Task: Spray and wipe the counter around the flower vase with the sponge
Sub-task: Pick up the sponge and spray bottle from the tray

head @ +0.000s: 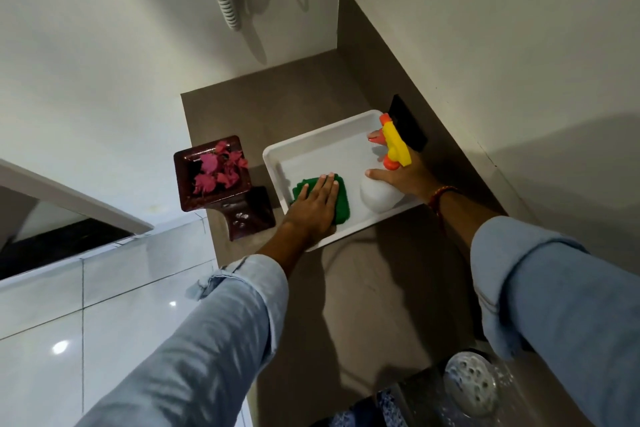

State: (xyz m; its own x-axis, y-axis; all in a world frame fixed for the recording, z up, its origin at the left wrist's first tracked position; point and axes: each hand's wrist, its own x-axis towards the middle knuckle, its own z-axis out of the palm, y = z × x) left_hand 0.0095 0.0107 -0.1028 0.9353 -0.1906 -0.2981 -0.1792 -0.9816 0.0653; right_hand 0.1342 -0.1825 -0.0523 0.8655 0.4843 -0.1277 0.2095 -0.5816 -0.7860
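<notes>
**Counter Stock, Tools in Hand, Wipe Not Yet Begun**

Flower vase: dark red, square-mouthed, pink blooms inside; standing on brown counter at its left edge, just left of white tray. No clear long axis. Lies left of both hands, far nearer the left one.

Sponge: green, flat on tray floor at near-left corner, long side running near to far.

Spray bottle: white body, yellow-and-orange head, at right of tray, tipped with nozzle toward far side.

Left hand: laid flat on sponge, fingers straight and close together, pressing rather than curled; lifted grip not evident.

Right hand: wrapped about bottle neck, one finger at trigger, thumb on body.

Judged next: both tools out of tray, leftward to bare counter beside vase; spray there, sponge after.
</notes>
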